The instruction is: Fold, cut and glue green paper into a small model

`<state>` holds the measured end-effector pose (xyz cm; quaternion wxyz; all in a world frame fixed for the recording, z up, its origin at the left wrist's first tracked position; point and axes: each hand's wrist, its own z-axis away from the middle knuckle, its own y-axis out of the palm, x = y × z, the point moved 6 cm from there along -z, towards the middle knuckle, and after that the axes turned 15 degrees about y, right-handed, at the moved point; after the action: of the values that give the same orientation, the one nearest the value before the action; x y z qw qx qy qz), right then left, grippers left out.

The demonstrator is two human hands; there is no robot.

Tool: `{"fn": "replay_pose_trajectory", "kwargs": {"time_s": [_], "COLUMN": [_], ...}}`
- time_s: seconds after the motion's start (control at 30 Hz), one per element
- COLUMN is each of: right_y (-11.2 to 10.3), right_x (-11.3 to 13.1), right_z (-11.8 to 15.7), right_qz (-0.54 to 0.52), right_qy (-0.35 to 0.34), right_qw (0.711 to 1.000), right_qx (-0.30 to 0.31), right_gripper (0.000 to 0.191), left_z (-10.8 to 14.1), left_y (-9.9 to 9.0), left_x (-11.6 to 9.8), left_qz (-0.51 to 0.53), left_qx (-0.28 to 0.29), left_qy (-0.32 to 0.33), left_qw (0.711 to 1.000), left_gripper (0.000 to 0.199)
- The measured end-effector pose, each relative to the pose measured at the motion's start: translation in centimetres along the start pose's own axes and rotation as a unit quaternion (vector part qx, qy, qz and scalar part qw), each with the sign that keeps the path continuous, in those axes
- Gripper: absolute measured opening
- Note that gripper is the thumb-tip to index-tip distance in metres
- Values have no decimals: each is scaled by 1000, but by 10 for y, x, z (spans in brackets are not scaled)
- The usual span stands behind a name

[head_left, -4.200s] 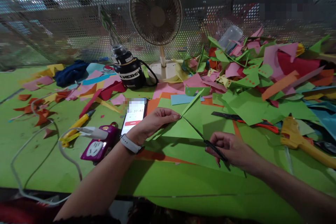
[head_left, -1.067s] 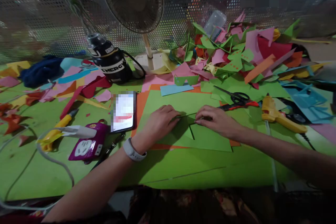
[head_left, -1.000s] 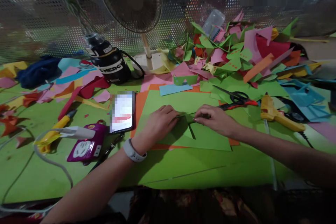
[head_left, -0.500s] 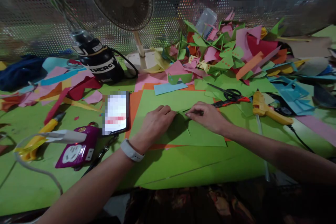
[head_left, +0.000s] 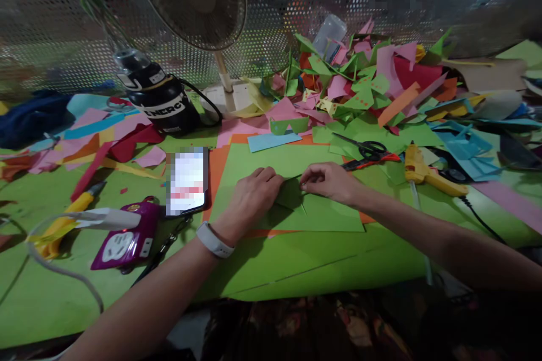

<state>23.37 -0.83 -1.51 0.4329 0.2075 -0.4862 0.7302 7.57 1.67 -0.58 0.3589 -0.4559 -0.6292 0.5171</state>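
A small piece of green paper point(head_left: 292, 196) stands between my hands, its upper edge slightly raised. My left hand point(head_left: 259, 194), with a pale watch band at the wrist, is closed on the left side of that piece. With thumb and fingers pinched, my right hand point(head_left: 324, 182) grips its right side. Beneath both hands lies a larger green sheet point(head_left: 339, 215), on top of orange sheets point(head_left: 218, 169). A light blue paper strip point(head_left: 274, 141) rests on the sheet's far edge. My fingers partly hide the small piece.
Scissors point(head_left: 372, 152) and a yellow glue gun point(head_left: 436, 175) lie at the right. A phone point(head_left: 186, 180), a purple device point(head_left: 125, 242) and a yellow-handled cutter point(head_left: 63, 220) are at the left. Behind stand a black bottle point(head_left: 163, 104), a fan point(head_left: 199, 0) and a paper scrap heap point(head_left: 355, 79).
Both hands stay at the small green paper. The right fingers have shifted slightly, and the paper's top edge shows a little more between the hands. The view has moved a little.
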Motion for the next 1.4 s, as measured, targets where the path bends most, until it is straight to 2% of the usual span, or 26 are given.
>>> {"fn": "replay_pose_trajectory", "kwargs": {"time_s": [0.1, 0.27, 0.43, 0.53, 0.63, 0.83, 0.97, 1.17, 1.4], "right_y": [0, -1, -2, -1, 0, 1, 1, 1, 1], "right_x": [0, -1, 0, 3, 5, 5, 5, 4, 5], "right_z": [-6, -10, -4, 0, 0, -2, -2, -3, -6], "right_qz": [12, 22, 32, 45, 58, 61, 71, 85, 74], "right_qy": [0, 7, 9, 2, -5, -10, -16, -23, -13], "right_qw": [1000, 999, 996, 995, 994, 994, 994, 994, 995], "right_qx": [3, -36, -78, -85, -87, -87, -86, -70, -60], "right_gripper": [2, 6, 13, 12, 12, 17, 20, 12, 17], "left_z": [0, 1, 3, 6, 9, 11, 11, 10, 9], "left_y": [0, -7, -8, -4, 0, 1, 0, -1, 2], "left_x": [0, -6, -25, -37, -45, -49, -48, -46, -47], "left_qz": [-6, -26, -25, -19, -22, -56, -44, -14, -19], "left_qx": [6, 25, 82, 97, 87, 74, 80, 67, 46], "left_qy": [-3, -1, 37, 65, 94, 107, 98, 72, 62], "left_qw": [1000, 999, 996, 993, 992, 990, 991, 995, 997], "left_gripper": [19, 16, 29, 27, 25, 28, 30, 37, 33]}}
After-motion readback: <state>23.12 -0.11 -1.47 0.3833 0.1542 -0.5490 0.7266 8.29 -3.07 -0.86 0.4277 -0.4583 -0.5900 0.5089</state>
